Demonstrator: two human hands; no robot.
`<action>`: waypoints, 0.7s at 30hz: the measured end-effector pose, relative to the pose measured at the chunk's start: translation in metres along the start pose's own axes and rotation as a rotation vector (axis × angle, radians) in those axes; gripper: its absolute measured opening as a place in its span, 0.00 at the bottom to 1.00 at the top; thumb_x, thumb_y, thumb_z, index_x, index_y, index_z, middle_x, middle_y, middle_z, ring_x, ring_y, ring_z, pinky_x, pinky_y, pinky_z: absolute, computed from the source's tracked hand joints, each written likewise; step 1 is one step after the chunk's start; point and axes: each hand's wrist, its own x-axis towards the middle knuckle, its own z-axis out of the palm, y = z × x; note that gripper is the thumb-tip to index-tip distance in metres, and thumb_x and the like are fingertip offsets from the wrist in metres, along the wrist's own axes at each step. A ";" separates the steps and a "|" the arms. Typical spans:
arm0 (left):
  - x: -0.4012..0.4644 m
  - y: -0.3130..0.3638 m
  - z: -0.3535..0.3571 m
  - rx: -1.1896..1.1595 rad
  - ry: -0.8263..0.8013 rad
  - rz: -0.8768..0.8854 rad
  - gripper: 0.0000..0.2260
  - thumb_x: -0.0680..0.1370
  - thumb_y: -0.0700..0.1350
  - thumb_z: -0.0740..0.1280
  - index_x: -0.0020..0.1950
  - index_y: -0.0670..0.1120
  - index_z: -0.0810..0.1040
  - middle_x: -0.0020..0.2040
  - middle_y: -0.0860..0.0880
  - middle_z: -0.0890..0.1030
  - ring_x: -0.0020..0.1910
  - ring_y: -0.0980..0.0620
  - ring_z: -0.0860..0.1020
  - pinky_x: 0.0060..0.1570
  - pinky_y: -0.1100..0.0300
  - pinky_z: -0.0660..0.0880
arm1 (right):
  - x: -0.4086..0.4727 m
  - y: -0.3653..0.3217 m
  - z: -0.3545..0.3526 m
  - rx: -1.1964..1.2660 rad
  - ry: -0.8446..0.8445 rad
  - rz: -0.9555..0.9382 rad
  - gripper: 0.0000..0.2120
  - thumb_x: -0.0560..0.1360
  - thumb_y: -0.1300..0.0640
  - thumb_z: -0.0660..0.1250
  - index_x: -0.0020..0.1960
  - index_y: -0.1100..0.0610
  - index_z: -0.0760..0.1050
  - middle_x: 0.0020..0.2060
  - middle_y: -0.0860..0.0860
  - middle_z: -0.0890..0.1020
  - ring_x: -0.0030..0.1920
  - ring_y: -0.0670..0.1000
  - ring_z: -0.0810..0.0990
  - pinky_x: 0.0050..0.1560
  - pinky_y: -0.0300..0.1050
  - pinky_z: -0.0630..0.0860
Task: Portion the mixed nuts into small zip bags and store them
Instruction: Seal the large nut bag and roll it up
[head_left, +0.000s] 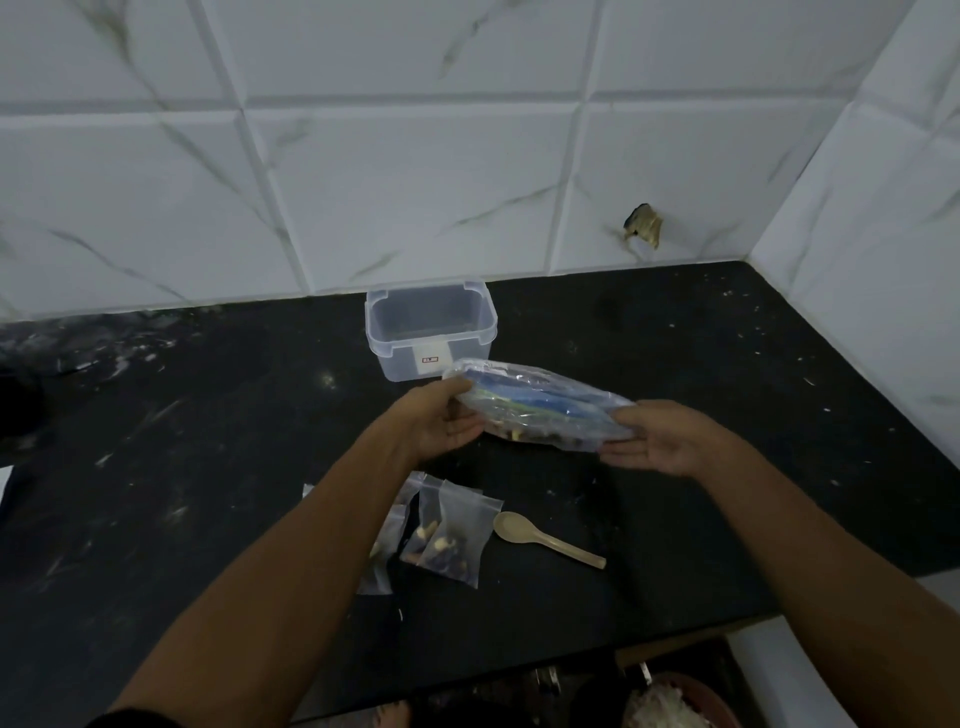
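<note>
A large clear zip bag of mixed nuts (540, 405) with blue print is held flat above the black counter (208, 467). My left hand (441, 421) grips its left end, thumb on top. Its right end sits in my right hand (660, 434), whose fingers curl around it. Several small zip bags (447, 535) holding nuts lie in a pile on the counter below my hands, partly hidden by my left forearm. A beige spoon (545, 538) lies just right of them. An open clear plastic container (431, 327) stands near the wall behind the large bag.
White marble-look tiles (415, 182) form the back wall and a right side wall, meeting at a corner. The counter's front edge runs below my arms. A bowl with pale contents (670, 701) sits below the counter at bottom right.
</note>
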 end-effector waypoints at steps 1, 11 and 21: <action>-0.002 0.001 0.000 -0.027 -0.036 -0.002 0.12 0.77 0.42 0.70 0.59 0.44 0.73 0.54 0.39 0.81 0.50 0.44 0.82 0.44 0.52 0.80 | -0.002 -0.001 0.000 0.033 -0.040 0.001 0.12 0.76 0.63 0.67 0.58 0.60 0.72 0.52 0.62 0.81 0.51 0.60 0.82 0.50 0.55 0.79; 0.016 0.014 -0.035 0.817 0.660 0.510 0.04 0.78 0.41 0.67 0.52 0.43 0.77 0.50 0.43 0.81 0.48 0.47 0.82 0.51 0.50 0.81 | 0.024 0.008 -0.032 -0.551 0.638 -0.207 0.15 0.72 0.55 0.72 0.55 0.61 0.77 0.46 0.60 0.81 0.43 0.59 0.82 0.43 0.53 0.81; 0.014 -0.003 0.005 0.159 0.010 0.146 0.07 0.81 0.45 0.64 0.59 0.48 0.74 0.57 0.43 0.80 0.55 0.45 0.79 0.56 0.47 0.76 | 0.006 -0.002 -0.022 -0.100 -0.081 -0.048 0.22 0.67 0.57 0.74 0.59 0.60 0.76 0.54 0.60 0.82 0.53 0.57 0.81 0.53 0.51 0.79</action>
